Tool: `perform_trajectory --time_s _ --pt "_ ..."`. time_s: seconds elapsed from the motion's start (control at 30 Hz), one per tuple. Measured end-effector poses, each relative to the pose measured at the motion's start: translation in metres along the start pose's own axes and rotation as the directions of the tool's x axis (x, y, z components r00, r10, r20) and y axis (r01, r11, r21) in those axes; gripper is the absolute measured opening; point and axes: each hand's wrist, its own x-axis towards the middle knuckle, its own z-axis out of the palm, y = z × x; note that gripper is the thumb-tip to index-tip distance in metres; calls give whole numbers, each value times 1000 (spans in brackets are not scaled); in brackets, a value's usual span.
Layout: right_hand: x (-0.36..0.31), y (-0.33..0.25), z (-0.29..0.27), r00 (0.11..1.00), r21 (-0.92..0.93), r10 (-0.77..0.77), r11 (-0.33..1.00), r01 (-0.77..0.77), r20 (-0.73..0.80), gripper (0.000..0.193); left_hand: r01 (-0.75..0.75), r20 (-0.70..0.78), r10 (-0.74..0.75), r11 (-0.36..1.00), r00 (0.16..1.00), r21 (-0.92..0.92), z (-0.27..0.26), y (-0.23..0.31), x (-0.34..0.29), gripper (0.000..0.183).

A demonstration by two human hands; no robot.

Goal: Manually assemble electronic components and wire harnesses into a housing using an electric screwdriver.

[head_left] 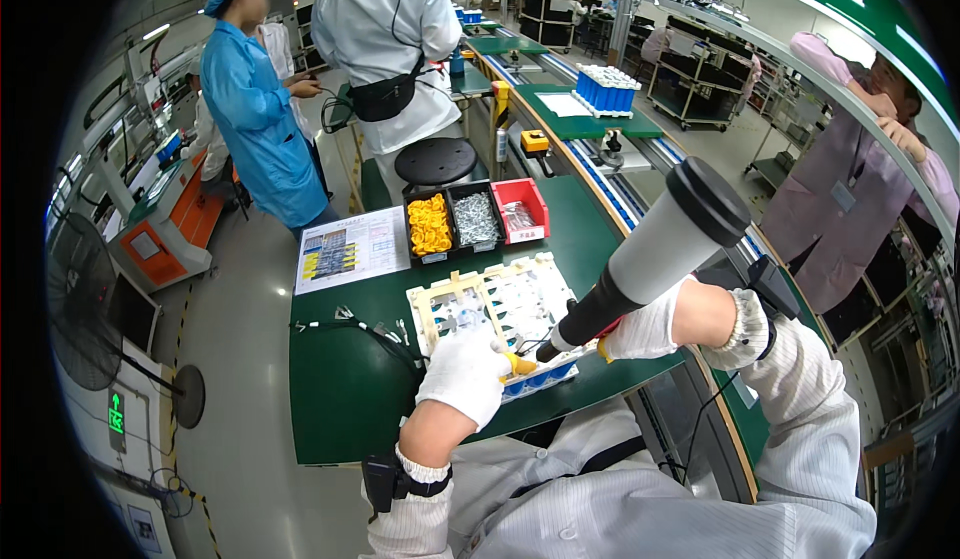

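Note:
A battery pack (531,299) with a cream frame on top and blue cells below lies on the green workbench in front of me. My right hand (645,329), in a white glove, is closed around a power screwdriver (650,259) with a grey body and black cap. Its black nose slants down to the pack's near edge. My left hand (465,374), also gloved, rests at the near left of the pack. Its yellow-tipped fingers are drawn together right beside the screwdriver's nose; whatever they pinch is hidden.
Bins of yellow parts (429,226), metal screws (475,219) and a red bin (520,210) stand behind the pack. A printed sheet (352,249) and black cables (375,334) lie left. A conveyor carries another blue pack (605,91). Other people stand beyond the bench and at right.

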Motion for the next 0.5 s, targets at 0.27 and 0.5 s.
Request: perform_trajectory --time_s 0.27,0.5 --pt "9 16 5 999 28 -18 999 17 46 28 30 -36 -30 999 999 -12 7 2 3 15" --pt "45 -9 -6 846 -223 376 924 -311 378 40 -84 -160 76 996 984 -43 19 -10 8 13"
